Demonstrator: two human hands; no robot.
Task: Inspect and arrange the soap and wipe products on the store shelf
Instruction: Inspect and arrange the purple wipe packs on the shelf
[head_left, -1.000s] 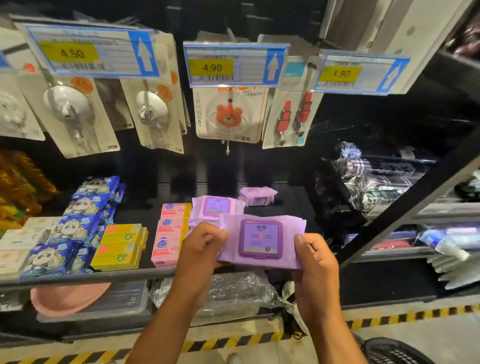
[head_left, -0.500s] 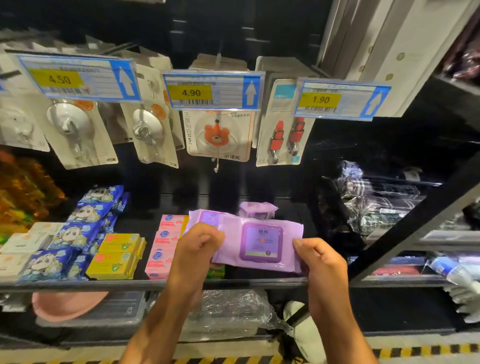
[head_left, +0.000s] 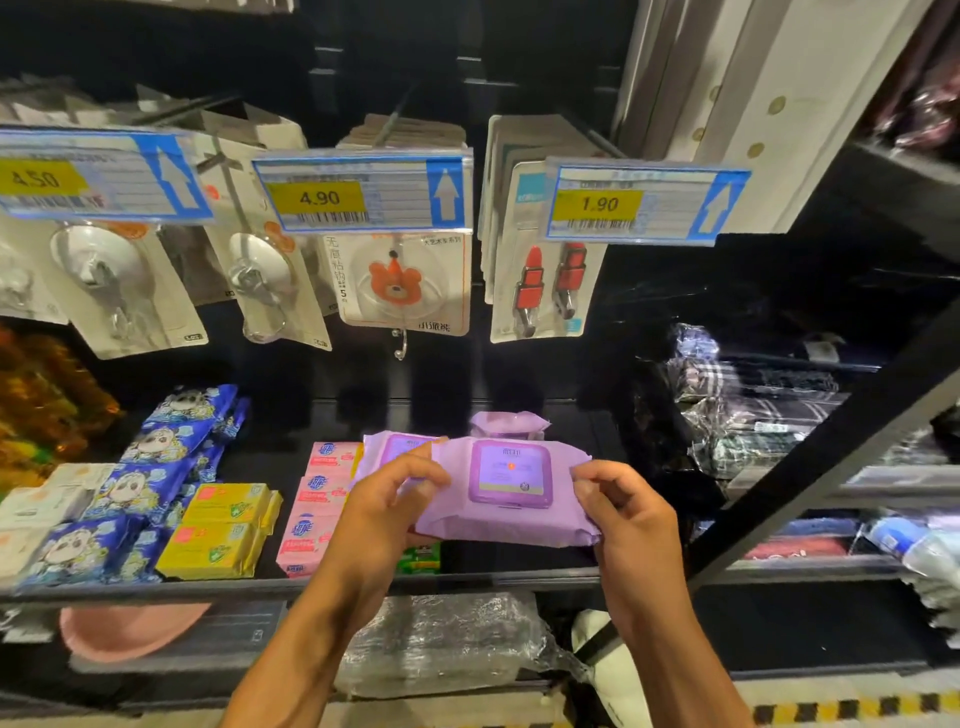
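The left hand (head_left: 384, 512) pinches the left end of a purple wipe pack (head_left: 498, 527), thumb on top and fingers curled beneath. The right hand (head_left: 631, 519) grips the right end the same way. The pack is held level, lid up, over the front part of the shelf (head_left: 467, 578), a little right of its middle.

Behind the left hand a second purple pack (head_left: 397, 447) lies on the shelf, partly hidden by the fingers. A smaller third pack (head_left: 509, 423) sits further back. To the left, pink soap boxes (head_left: 314, 517) run from the front edge toward the back. Beside them are stacked yellow soap boxes (head_left: 218, 530), then blue cartoon-printed packs (head_left: 150, 467) toward the shelf's left end.

Overhead hang carded hooks (head_left: 400, 283) behind price tags (head_left: 363, 192) reading 4.50, 4.90 and 1.90.
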